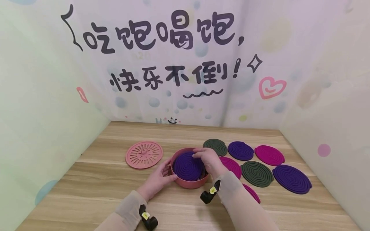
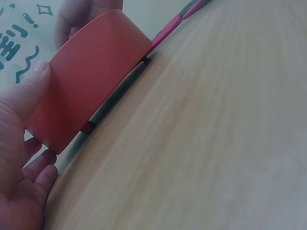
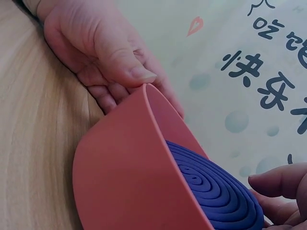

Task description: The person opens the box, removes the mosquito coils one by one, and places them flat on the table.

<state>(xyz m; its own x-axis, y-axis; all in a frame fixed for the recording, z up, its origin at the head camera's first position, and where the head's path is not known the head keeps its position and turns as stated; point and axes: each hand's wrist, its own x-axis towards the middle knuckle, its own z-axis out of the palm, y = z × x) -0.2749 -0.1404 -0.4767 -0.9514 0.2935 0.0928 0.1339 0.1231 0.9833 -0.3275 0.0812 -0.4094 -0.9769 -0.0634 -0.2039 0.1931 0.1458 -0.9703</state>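
A round pink container (image 1: 189, 184) with an upright wall stands on the table between the hands. Inside it, a dark blue spiral coaster (image 1: 187, 166) lies tilted, one edge raised on the right side, as the right wrist view shows. My left hand (image 1: 157, 180) holds the container's left side, thumb at the rim and fingers along the outer wall. At the raised edge of the blue coaster, my right hand (image 1: 211, 160) pinches it between thumb and fingers. What lies beneath this coaster is mostly hidden.
A pink slotted lid (image 1: 144, 154) lies behind and left of the container. To the right are several spiral coasters: green (image 1: 257, 174), magenta (image 1: 269, 155) and dark blue (image 1: 292, 179). One magenta coaster (image 1: 252, 193) is partly covered by the right forearm. Printed curtains enclose the table.
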